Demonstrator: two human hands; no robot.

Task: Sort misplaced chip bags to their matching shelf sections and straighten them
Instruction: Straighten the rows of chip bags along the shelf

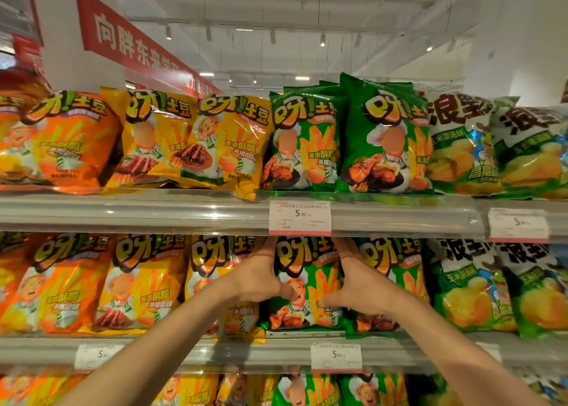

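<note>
In the head view, a green chip bag stands upright on the middle shelf — framed between both hands. The left hand grips its left edge, thumb across the front; the right hand grips its right edge likewise. Yellow bags stand to its left, another green bag just right.

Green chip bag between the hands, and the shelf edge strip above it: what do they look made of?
Green chip bag: apparently thin glossy plastic film, going by its crinkles and glare. Shelf edge strip: seemingly clear glossy plastic; it shines and price tags show through it.
</note>
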